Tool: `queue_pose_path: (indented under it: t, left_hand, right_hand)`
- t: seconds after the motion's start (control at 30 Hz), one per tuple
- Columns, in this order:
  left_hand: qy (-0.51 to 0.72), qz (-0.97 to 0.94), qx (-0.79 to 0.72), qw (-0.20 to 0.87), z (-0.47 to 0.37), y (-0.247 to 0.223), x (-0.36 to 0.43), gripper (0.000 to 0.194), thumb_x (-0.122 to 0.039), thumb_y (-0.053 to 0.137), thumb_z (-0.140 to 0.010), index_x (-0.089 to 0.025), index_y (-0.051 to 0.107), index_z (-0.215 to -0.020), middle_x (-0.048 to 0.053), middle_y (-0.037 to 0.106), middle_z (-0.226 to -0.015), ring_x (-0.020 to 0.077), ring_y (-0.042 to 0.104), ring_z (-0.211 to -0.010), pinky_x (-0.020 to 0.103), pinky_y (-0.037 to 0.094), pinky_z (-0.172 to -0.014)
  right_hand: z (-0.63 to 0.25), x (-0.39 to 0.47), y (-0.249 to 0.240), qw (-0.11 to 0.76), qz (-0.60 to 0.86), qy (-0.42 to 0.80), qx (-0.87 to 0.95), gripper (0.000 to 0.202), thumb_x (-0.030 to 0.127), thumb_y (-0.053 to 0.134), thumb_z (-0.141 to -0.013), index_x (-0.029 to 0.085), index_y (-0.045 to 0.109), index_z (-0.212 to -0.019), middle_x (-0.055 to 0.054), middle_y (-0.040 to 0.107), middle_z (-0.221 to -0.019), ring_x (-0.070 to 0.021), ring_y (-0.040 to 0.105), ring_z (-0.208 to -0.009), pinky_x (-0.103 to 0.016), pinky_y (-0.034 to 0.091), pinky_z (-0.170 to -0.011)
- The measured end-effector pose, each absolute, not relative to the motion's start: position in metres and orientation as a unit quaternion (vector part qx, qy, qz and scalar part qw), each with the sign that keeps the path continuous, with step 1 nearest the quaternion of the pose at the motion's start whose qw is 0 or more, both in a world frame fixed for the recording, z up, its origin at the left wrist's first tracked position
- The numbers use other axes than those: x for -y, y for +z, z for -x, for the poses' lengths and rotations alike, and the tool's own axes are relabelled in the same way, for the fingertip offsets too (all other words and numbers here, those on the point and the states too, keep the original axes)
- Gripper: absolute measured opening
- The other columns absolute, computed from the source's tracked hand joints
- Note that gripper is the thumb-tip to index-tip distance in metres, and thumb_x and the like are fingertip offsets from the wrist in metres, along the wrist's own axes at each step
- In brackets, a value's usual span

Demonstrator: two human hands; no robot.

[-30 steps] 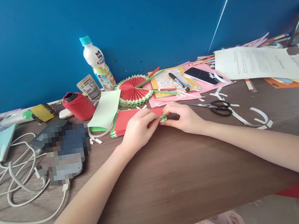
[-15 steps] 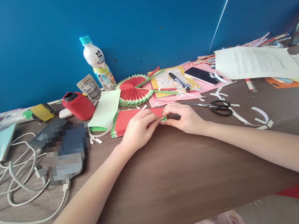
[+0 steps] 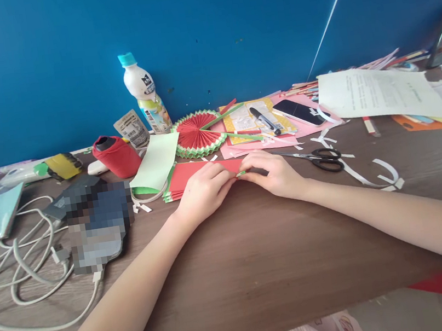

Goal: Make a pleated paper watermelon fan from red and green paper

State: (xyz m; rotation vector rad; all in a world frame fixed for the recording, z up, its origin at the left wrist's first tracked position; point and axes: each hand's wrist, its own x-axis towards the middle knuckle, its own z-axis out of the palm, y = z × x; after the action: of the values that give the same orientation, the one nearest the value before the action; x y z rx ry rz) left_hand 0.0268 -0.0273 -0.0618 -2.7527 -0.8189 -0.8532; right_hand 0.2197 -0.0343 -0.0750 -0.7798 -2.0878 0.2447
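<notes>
Red paper (image 3: 185, 175) with green and white edges lies in front of me, its left end showing layered folds. My left hand (image 3: 203, 190) rests over the middle of it, thumb and fingers pinched at the paper's right end. My right hand (image 3: 270, 175) pinches that same end from the right, fingertips nearly meeting the left ones. Between the fingertips a small green-and-white folded edge shows; the rest of that end is hidden by my hands. Just behind lies a round pleated red paper fan (image 3: 198, 130) with a green-and-white rim.
Scissors (image 3: 322, 160) and white paper scraps lie right of my hands. Behind are a marker (image 3: 264, 120), a phone (image 3: 298, 112) and a bottle (image 3: 146, 93). Light green paper (image 3: 158, 161), a red roll (image 3: 117, 156) and white cables (image 3: 18, 267) sit to the left.
The green-and-white edge between my fingertips now looks narrower and flatter. Both hands stay almost in the same place.
</notes>
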Motion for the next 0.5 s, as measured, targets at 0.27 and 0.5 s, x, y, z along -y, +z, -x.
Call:
queue_pose_path:
  t: [0.27, 0.5]
  left_hand:
    - [-0.263, 0.902, 0.261, 0.22, -0.0258, -0.0594, 0.0277, 0.024, -0.024, 0.043, -0.088, -0.016, 0.062, -0.075, 0.002, 0.06, -0.067, 0.0119, 0.049, -0.062, 0.023, 0.039, -0.059]
    - [-0.262, 0.894, 0.261, 0.253, -0.0271, -0.0581, 0.0302, 0.024, -0.022, 0.045, -0.087, -0.017, 0.06, -0.069, 0.0, 0.056, -0.061, 0.0111, 0.045, -0.057, 0.023, 0.035, -0.056]
  right_hand:
    - [-0.2208, 0.0338, -0.0738, 0.435, 0.262, -0.019, 0.861, 0.011, 0.016, 0.047, -0.085, 0.016, 0.057, -0.08, -0.007, 0.063, -0.076, -0.0172, 0.055, -0.076, -0.033, 0.045, -0.072]
    - [-0.2227, 0.0342, -0.0726, 0.398, 0.244, -0.091, 0.88, 0.016, 0.013, 0.043, -0.086, 0.016, 0.057, -0.078, -0.007, 0.062, -0.077, -0.0162, 0.052, -0.073, -0.03, 0.042, -0.067]
